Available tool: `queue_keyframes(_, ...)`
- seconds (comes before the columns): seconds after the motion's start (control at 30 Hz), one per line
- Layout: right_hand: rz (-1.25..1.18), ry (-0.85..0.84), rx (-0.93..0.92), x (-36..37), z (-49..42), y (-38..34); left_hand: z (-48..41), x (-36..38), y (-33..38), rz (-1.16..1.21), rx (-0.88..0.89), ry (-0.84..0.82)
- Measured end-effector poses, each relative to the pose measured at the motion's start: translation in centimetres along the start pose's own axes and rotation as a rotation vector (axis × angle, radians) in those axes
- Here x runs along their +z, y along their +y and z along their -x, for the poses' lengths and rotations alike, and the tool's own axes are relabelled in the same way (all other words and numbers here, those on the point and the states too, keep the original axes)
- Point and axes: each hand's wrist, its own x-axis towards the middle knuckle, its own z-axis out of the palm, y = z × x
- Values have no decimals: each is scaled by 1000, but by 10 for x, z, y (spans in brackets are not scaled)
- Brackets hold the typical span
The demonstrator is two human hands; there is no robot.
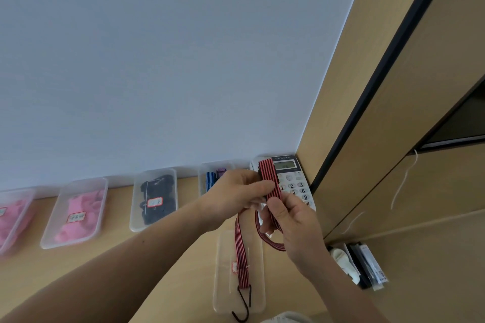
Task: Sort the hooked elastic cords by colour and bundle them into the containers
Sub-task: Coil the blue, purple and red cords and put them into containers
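A red-and-black striped elastic cord point(270, 178) is folded between both hands. My left hand point(233, 191) pinches the fold near its top, and my right hand point(294, 225) grips the doubled strands lower down. A loop of the cord hangs below my right hand. One loose end drops over a clear empty container point(223, 283), and its black hook point(242, 304) dangles at that container's near edge. Along the wall stand a container of pink cords point(76, 212), one of black cords point(154, 196) and one with blue and purple cords point(210, 178).
A white desk telephone point(294, 181) sits in the corner behind the hands. Another pink-filled container point(13, 217) is at the far left. A wooden cabinet point(393, 139) rises on the right, with small items point(359, 265) in a gap beside it.
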Motion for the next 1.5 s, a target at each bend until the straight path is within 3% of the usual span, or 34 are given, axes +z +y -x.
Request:
queue_keyframes(0.4,86,56,23,-2,-1,10,6,3,4,103,361,180)
queue_keyframes(0.6,50,79,16,0,-1,9,1,0,0,122,400,298)
queue_keyframes(0.67,57,74,6,2,-1,7,0,-1,-5,3,403,333)
queue_keyframes(0.73,37,80,-5,5,-1,4,0,-1,-13,-260,442,356)
queue_keyframes(0.87,-67,38,7,4,0,-2,-1,-3,-28,-836,690,363)
queue_keyframes(1.0,-45,37,14,2,1,-2,-11,-10,-36,-1077,1038,417)
queue_keyframes(1.07,-53,33,32,2,1,-3,-13,-12,-38,-1142,1105,379)
queue_keyframes(1.17,-63,20,36,1,2,-7,-16,-17,-42,-1130,1058,288)
queue_keyframes(1.27,-39,39,43,-1,0,-10,-11,-19,-43,-1066,893,145)
queue_keyframes(1.43,-37,16,2,-1,1,-6,1,1,-27,-153,176,96)
queue_keyframes(1.5,-28,-2,-3,0,2,-4,1,1,-22,-40,63,24)
